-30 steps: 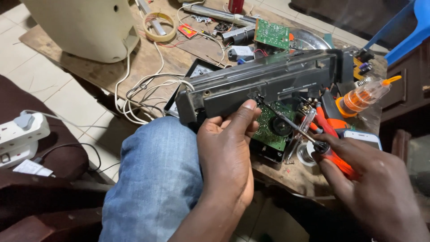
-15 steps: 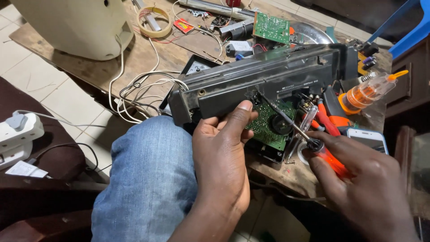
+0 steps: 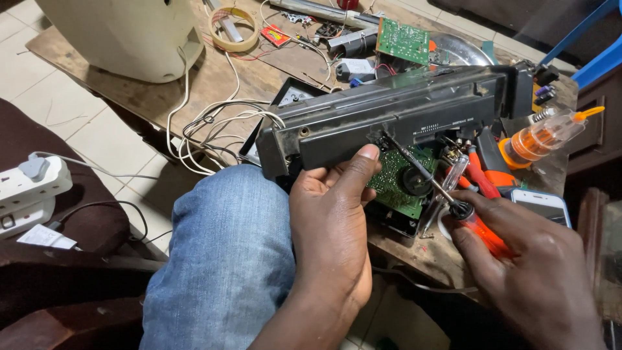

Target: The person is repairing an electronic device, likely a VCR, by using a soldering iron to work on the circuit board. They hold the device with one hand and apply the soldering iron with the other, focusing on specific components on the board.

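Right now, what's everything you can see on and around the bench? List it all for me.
casing: one, black, long, propped on the bench edge and knee
circuit board: one, green, under the casing
second circuit board: one, green, far side of the bench
screwdriver: one, red handle, tip at the casing
tape roll: one, tan, far left of the bench
cables: a bundle, white, left of the casing
bottle: one, clear with orange liquid, right
phone: one, white, right edge
power strip: one, white, far left
left hand: thumb on the casing
right hand: grips the screwdriver
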